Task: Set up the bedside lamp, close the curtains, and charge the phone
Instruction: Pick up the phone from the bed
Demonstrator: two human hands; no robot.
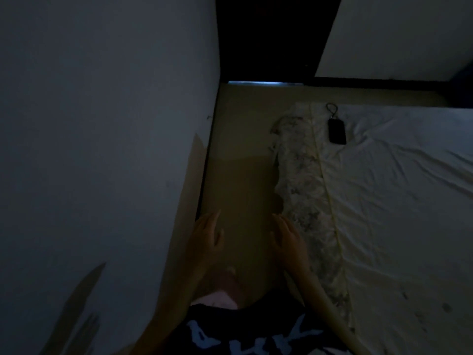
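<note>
The room is dim. A dark phone (337, 131) with a short looped strap lies flat on the white bed sheet (399, 190), near the mattress's far left corner. My left hand (206, 238) hangs over the floor strip close to the wall, fingers apart and holding nothing. My right hand (288, 237) is beside the mattress edge, also with fingers spread and nothing in it. Both hands are well short of the phone. No lamp, curtain or charger shows in this view.
A pale wall (102, 149) fills the left side. A narrow yellowish floor strip (240, 155) runs between wall and mattress. A dark doorway or gap (266, 37) with a thin line of light at its foot lies ahead. A patterned mattress side (302, 185) borders the floor.
</note>
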